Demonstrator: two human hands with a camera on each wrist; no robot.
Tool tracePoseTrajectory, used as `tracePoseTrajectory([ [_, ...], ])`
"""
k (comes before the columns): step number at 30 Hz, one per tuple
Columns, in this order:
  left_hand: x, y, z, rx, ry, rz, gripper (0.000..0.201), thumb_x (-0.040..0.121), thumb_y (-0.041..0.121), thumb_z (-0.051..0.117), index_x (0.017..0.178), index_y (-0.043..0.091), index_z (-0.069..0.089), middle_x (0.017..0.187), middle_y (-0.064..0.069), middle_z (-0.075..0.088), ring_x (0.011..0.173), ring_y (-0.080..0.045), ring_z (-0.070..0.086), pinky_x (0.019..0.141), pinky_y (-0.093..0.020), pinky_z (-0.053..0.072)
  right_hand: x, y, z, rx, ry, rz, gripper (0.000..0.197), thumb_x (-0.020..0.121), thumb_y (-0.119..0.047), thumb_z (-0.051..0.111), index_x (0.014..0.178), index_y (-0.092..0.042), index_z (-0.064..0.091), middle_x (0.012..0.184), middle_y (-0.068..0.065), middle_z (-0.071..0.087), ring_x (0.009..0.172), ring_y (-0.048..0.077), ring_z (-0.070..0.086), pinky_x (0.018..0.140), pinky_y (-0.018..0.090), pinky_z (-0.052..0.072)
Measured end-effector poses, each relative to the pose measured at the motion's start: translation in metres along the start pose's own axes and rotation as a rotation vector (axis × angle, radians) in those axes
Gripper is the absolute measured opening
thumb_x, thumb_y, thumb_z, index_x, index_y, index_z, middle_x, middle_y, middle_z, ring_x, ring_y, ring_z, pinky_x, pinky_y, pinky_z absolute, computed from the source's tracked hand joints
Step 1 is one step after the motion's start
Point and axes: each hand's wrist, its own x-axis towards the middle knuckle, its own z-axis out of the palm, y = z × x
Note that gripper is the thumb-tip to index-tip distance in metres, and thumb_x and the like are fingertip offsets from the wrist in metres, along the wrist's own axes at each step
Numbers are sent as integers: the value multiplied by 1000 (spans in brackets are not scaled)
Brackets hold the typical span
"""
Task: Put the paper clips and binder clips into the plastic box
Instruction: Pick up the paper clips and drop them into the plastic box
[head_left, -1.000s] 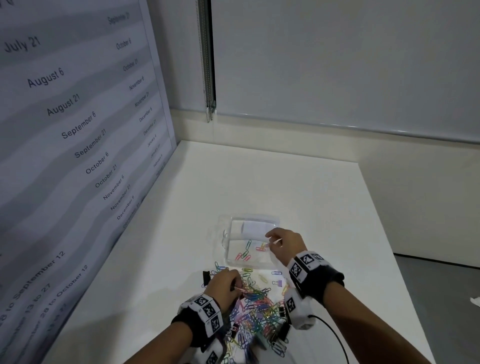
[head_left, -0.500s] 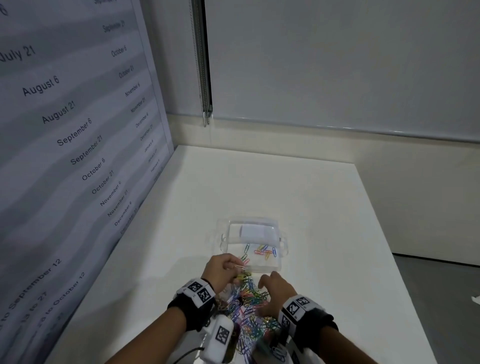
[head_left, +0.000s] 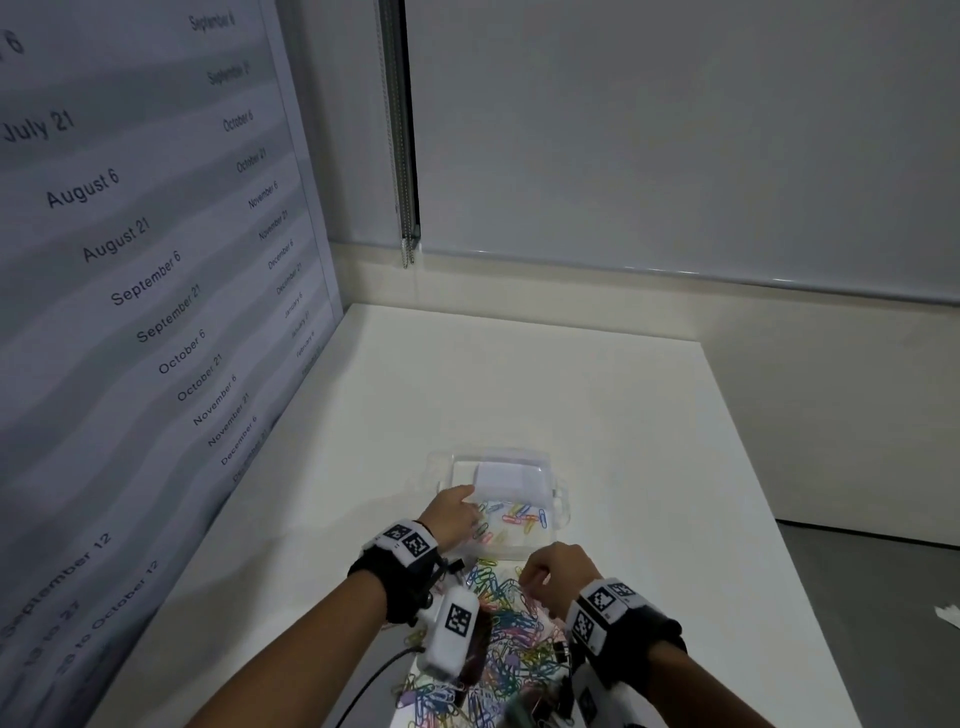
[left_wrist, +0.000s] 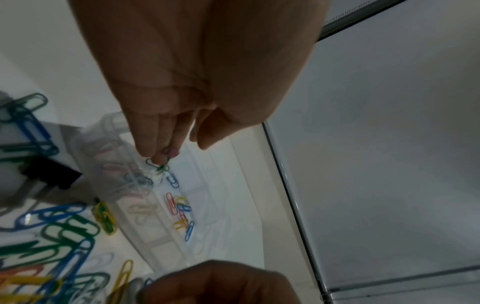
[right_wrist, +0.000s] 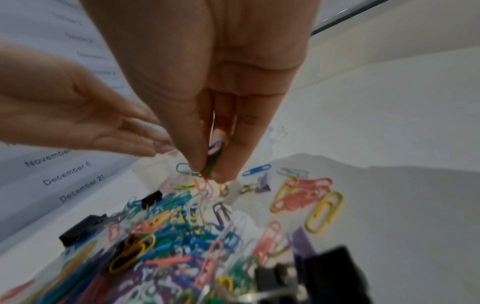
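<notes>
While over box (head_left: 558, 470):
Left hand (head_left: 453, 519): pinches green clip (left_wrist: 158, 165).
Right hand (head_left: 558, 577): pinches clips (right_wrist: 214, 156) above pile (head_left: 506, 623) on counter (head_left: 519, 384).

Head view: high, looking forward and down over the table (head_left: 519, 389). Wrist views: close, looking along each palm. All three share the box (head_left: 558, 512) (left_wrist: 85, 148) and clip pile (head_left: 511, 618) (right_wrist: 182, 236).

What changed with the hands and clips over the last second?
The left hand moved from the pile to over the plastic box, pinching a green clip. The right hand left the box and pinches clips from the pile. The box stayed put.
</notes>
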Motion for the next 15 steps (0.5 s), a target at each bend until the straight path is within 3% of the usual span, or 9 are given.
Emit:
tracePoseTrajectory([
  [2,-3,-1,-1,84,-11,33,41,96,0,36,137,-2,39,99,-8,53,89,-19,52,73,-24,41,3,-1,-6,10,31,-16,31,80,-4,44,81,-17,72,96,8,73,80,23,68,62,18,48],
  [4,-9,-3,-4,93,1,60,46,93,-5,35,139,-1,38,123,-13,56,117,-23,52,94,-28,41,7,-3,-15,42,62,-22,31,82,-5,45,74,-23,69,94,8,73,61,18,64,54,17,49],
  [6,-13,-8,-10,68,67,121,48,89,-12,35,135,0,45,137,-13,49,131,-24,43,104,-27,34,14,-9,-23,77,102,-14,25,82,-5,51,78,-18,72,92,10,74,56,13,58,60,19,52],
  [9,-16,-19,-18,-7,190,194,47,84,-20,33,118,0,58,117,-13,57,113,-19,51,94,-21,37,27,-16,-36,95,159,-14,20,82,-4,54,85,-9,74,91,13,74,67,14,59,72,22,52],
  [12,-15,-36,-31,42,286,179,39,86,-15,36,100,13,58,102,-9,58,99,-19,53,82,-21,41,41,-21,-46,121,220,2,21,81,-3,55,88,-10,74,98,10,73,81,16,63,69,15,47],
  [14,-16,-49,-35,195,283,127,32,87,-8,39,104,13,57,106,-10,59,93,-19,53,70,-16,41,46,-21,-47,117,230,5,20,80,-4,57,91,-12,73,105,6,71,93,16,64,68,12,41],
  [15,-17,-54,-35,298,272,105,29,89,-1,41,111,11,57,113,-10,59,97,-20,54,71,-15,43,48,-21,-45,109,221,-3,19,80,-6,59,93,-13,72,107,5,70,97,16,63,71,13,39],
])
